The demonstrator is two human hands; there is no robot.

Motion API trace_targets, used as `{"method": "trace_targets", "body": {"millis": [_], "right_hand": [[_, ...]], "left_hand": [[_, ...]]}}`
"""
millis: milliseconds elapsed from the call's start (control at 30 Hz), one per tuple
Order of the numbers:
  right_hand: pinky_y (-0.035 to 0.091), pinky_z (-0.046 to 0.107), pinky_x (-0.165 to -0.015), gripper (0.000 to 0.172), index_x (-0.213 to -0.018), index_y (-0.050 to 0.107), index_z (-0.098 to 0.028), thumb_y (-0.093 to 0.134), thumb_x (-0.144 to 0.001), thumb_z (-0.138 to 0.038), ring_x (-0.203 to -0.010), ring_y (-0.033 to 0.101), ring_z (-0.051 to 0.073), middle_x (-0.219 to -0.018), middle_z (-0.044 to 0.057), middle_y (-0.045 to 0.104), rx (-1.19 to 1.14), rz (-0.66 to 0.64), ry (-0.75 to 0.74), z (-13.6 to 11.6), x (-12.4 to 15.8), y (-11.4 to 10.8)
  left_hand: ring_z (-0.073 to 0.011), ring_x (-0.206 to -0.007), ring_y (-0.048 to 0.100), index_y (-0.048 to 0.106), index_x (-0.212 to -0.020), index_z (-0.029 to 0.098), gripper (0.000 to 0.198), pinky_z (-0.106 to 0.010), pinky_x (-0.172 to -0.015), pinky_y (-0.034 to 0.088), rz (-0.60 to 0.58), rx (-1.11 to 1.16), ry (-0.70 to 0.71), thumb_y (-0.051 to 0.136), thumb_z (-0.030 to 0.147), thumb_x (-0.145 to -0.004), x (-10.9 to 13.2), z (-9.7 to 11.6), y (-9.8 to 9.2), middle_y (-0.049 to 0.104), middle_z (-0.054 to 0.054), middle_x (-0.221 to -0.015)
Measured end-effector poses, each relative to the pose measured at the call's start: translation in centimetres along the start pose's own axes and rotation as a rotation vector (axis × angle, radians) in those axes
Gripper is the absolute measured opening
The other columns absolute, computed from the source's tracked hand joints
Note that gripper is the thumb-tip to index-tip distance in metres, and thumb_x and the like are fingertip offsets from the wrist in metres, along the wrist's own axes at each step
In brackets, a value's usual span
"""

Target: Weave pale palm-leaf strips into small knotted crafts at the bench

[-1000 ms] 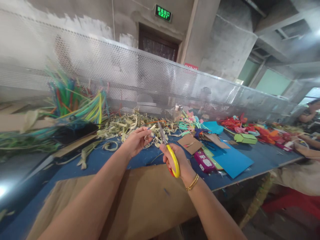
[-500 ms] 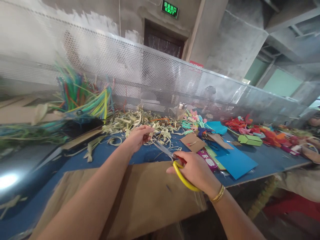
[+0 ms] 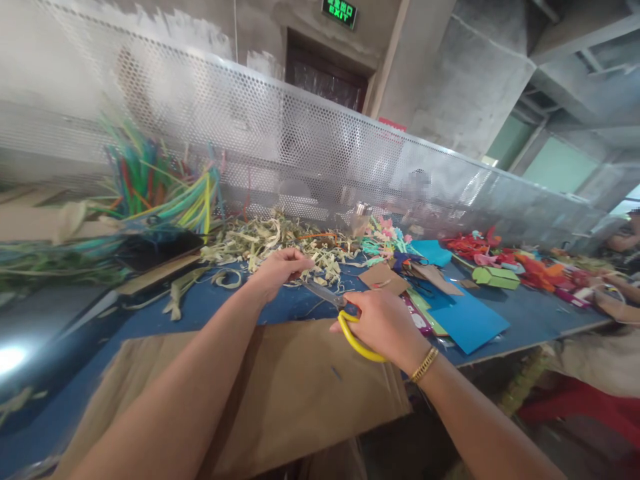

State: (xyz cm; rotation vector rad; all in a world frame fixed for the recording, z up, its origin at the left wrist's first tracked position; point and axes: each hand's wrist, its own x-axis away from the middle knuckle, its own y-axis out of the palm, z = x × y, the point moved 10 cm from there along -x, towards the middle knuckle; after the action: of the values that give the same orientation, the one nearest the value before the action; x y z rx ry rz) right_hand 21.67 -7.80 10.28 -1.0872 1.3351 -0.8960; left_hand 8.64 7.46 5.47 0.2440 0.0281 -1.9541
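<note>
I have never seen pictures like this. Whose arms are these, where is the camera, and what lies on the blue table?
There is no machine: these are one person's bare arms, filmed by a camera worn on the head, looking forward and down. The right hand grips yellow-handled scissors, blades pointing at the left hand, whose fingers are closed; what they pinch is unclear. Below the arms a brown cardboard sheet lies on the blue table. Beyond lie pale shredded strips, coloured strands and blue paper.

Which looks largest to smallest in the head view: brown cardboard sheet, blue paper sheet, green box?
1. brown cardboard sheet, though it lies nearest the camera
2. blue paper sheet
3. green box, farther off, so less sure
</note>
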Motion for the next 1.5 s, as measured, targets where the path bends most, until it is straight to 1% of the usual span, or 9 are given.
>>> {"method": "trace_targets", "body": {"millis": [267,667,767,867,1000,1200,1267,1367,1500], "right_hand": [[0.018,0.028,-0.05,0.043,-0.066,0.066,-0.023,0.059,-0.072,-0.065,-0.055,0.051,0.016,-0.058,0.005,0.062,0.01,-0.034,-0.011,0.3,-0.3,0.0],[0.019,0.026,-0.05,0.04,-0.067,0.068,-0.021,0.062,-0.073,-0.06,-0.053,0.047,0.012,-0.057,0.002,0.062,0.034,-0.123,-0.03,0.2,0.2,0.2],[0.023,0.024,-0.051,0.036,-0.07,0.07,-0.021,0.068,-0.069,-0.057,-0.057,0.05,0.011,-0.061,0.0,0.063,-0.111,-0.232,-0.11,-0.4,0.8,0.5],[0.032,0.022,-0.055,0.039,-0.085,0.072,-0.022,0.076,-0.061,-0.053,-0.064,0.054,0.012,-0.072,-0.001,0.067,-0.405,-0.35,-0.151,-0.4,1.5,0.9],[0.036,0.022,-0.053,0.048,-0.103,0.067,-0.02,0.074,-0.065,-0.049,-0.059,0.049,0.01,-0.072,0.0,0.063,-0.825,-0.153,0.078,3.2,0.6,0.9],[0.034,0.02,-0.045,0.055,-0.111,0.056,-0.021,0.072,-0.066,-0.048,-0.048,0.045,0.008,-0.064,-0.005,0.054,-1.297,0.16,0.241,6.5,-1.9,3.3],[0.035,0.021,-0.046,0.056,-0.113,0.055,-0.021,0.071,-0.067,-0.047,-0.049,0.047,0.009,-0.064,-0.004,0.055,-1.205,0.213,0.266,7.2,-3.3,3.8],[0.043,0.024,-0.057,0.057,-0.114,0.054,-0.021,0.072,-0.066,-0.044,-0.063,0.059,0.015,-0.076,0.001,0.064,-0.806,0.24,0.331,8.1,-5.6,4.1],[0.046,0.03,-0.072,0.045,-0.11,0.054,-0.016,0.064,-0.074,-0.041,-0.09,0.065,0.025,-0.097,0.013,0.068,-0.329,0.058,0.363,7.4,-8.6,6.2]], "left_hand": [[-0.0065,-0.044,0.038,0.057,-0.058,0.018,0.024,-0.019,-0.044,0.026,-0.097,-0.051,0.052,0.078,0.029,-0.058,0.3,0.6,1.2,0.046,0.004,-0.047],[-0.0059,-0.048,0.04,0.057,-0.065,0.017,0.028,-0.02,-0.046,0.028,-0.194,-0.157,0.026,0.077,0.036,-0.061,0.6,0.3,2.1,0.049,0.005,-0.054],[-0.0058,-0.047,0.043,0.056,-0.066,0.017,0.029,-0.02,-0.047,0.03,-0.182,-0.095,-0.013,0.077,0.037,-0.062,0.6,0.0,2.0,0.048,0.006,-0.052],[-0.01,-0.058,0.057,0.056,-0.07,0.018,0.033,-0.021,-0.054,0.041,-0.101,0.016,-0.085,0.079,0.038,-0.059,0.4,-0.9,1.3,0.058,0.002,-0.061],[-0.0157,-0.073,0.065,0.055,-0.072,0.017,0.036,-0.023,-0.062,0.047,0.005,0.113,-0.134,0.082,0.034,-0.055,-0.2,-1.9,0.1,0.063,-0.001,-0.067],[-0.0068,-0.056,0.055,0.059,-0.075,0.017,0.034,-0.017,-0.051,0.04,0.039,0.133,-0.07,0.082,0.032,-0.056,-0.6,-1.6,-0.9,0.061,0.001,-0.067],[-0.0055,-0.052,0.051,0.06,-0.074,0.017,0.033,-0.017,-0.05,0.039,0.02,0.115,-0.058,0.083,0.033,-0.056,-0.5,-1.4,-0.8,0.058,0.003,-0.064],[-0.0046,-0.05,0.046,0.062,-0.075,0.016,0.032,-0.017,-0.047,0.036,0.001,0.105,-0.033,0.081,0.035,-0.059,-0.5,-1.1,-0.6,0.053,0.004,-0.06],[-0.0037,-0.048,0.042,0.063,-0.081,0.017,0.035,-0.017,-0.045,0.031,0.058,0.131,0.022,0.081,0.037,-0.059,-0.7,-0.5,-1.4,0.054,0.004,-0.062]]}}
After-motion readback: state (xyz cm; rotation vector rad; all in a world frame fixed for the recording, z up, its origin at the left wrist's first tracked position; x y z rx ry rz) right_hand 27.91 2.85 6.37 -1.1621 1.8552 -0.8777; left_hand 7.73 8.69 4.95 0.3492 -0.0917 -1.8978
